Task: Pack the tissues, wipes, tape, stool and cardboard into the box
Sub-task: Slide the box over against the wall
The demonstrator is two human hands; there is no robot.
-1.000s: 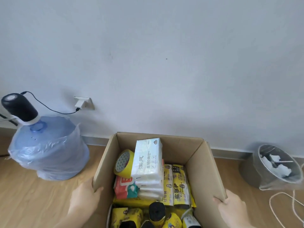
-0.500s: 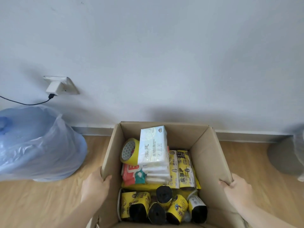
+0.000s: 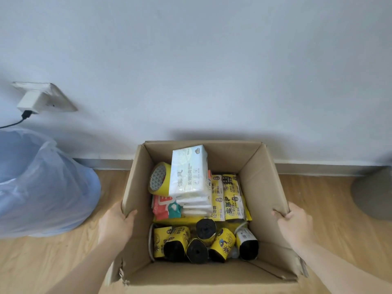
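Floor-set box (image 3: 135,185) gripped between both hands (image 3: 115,224).

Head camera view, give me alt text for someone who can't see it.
Two bare hands, left hand and right hand, grip the side walls of an open cardboard box on a wood floor by a wall. Inside are tissues, a yellow tape roll, wipes and black bag rolls.
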